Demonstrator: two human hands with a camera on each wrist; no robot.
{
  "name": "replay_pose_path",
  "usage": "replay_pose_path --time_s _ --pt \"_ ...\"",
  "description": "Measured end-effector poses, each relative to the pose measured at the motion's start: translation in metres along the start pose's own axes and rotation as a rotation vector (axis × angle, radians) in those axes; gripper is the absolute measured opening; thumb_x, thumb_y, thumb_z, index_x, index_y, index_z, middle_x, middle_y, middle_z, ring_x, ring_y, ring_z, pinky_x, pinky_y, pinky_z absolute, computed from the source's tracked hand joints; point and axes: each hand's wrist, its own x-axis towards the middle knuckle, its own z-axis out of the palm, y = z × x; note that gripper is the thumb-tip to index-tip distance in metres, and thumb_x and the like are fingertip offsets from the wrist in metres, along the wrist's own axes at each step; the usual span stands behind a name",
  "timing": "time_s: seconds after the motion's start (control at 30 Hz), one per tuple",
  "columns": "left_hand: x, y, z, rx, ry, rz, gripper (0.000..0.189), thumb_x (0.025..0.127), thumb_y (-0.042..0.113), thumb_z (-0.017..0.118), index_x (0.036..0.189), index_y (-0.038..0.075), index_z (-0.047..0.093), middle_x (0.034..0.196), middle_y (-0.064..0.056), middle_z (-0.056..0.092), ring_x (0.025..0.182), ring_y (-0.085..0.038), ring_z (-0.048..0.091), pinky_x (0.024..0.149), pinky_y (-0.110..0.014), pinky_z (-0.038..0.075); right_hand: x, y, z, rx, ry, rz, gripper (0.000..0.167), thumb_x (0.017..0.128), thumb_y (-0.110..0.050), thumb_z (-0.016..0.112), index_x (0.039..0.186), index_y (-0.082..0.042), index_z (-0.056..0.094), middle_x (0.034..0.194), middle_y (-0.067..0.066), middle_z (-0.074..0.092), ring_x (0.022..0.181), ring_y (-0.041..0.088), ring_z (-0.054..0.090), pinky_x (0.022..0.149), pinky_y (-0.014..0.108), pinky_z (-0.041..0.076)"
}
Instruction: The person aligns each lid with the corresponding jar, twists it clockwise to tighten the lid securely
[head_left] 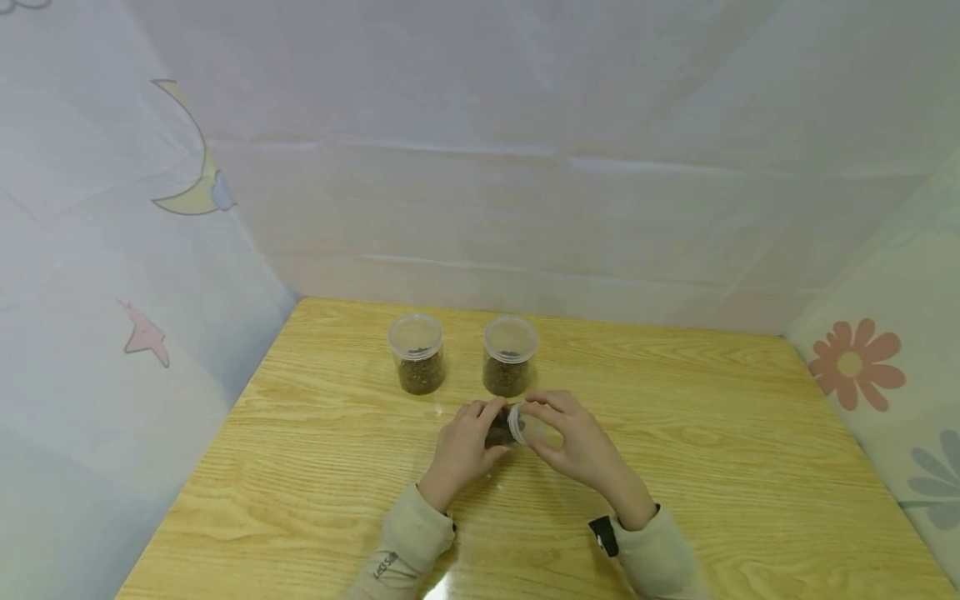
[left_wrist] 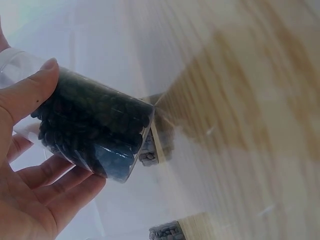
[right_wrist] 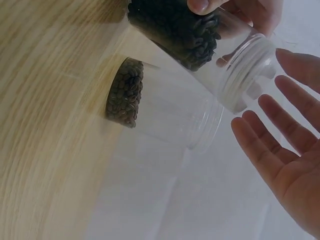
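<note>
My left hand point(head_left: 461, 446) grips a clear plastic jar point(head_left: 498, 428) round its body, thumb on one side and fingers on the other. Dark beans point(left_wrist: 90, 125) fill the lower part of this jar, which is tilted with its clear screw lid point(right_wrist: 250, 72) toward my right hand point(head_left: 576, 442). Around the lid the right fingers are spread and loosely bent; in the right wrist view the fingertips point(right_wrist: 241, 125) are right by the lid's edge, not closed on it.
Two similar clear jars with dark beans stand upright behind the hands, one at left point(head_left: 417, 358) and one at right point(head_left: 509, 358). They stand on a wood-grain table point(head_left: 712, 433). Pale cloth walls point(head_left: 525, 225) with printed shapes border its back and sides.
</note>
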Motion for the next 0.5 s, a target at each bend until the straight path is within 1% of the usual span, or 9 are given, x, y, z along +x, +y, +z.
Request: replay_pose_path --time_s 0.13,0.27,0.5 --pt "0.0000 0.0006 -0.0005 0.009 0.006 0.006 0.065 0.068 0.026 0.081 0.124 0.017 0.047 0.108 -0.008 0.058 0.095 -0.024 0.058 0.063 -0.035 0.052 -0.0006 0.0006 0.0005 0.013 -0.019 -0.010 0.044 0.068 -0.004 0.079 0.109 -0.004 0.064 0.112 0.011 0.057 0.102 0.025 0.052 0.078 0.039 0.049" --pt "-0.0002 0.0000 0.0002 0.013 0.012 0.014 0.065 0.068 0.026 0.081 0.124 0.017 0.048 0.108 -0.008 0.058 0.095 -0.024 0.058 0.064 -0.035 0.052 -0.0013 0.0011 0.0008 0.016 -0.016 -0.014 0.047 0.065 -0.002 0.080 0.109 -0.003 0.064 0.111 0.012 0.057 0.101 0.025 0.052 0.078 0.039 0.049" --pt "0.0001 -0.0005 0.0004 0.013 0.008 0.015 0.064 0.068 0.026 0.081 0.123 0.018 0.048 0.108 -0.007 0.058 0.095 -0.024 0.058 0.063 -0.035 0.052 -0.0016 0.0014 0.0009 -0.012 -0.020 -0.020 0.047 0.065 -0.003 0.081 0.109 -0.002 0.063 0.110 0.013 0.057 0.100 0.027 0.053 0.078 0.040 0.049"
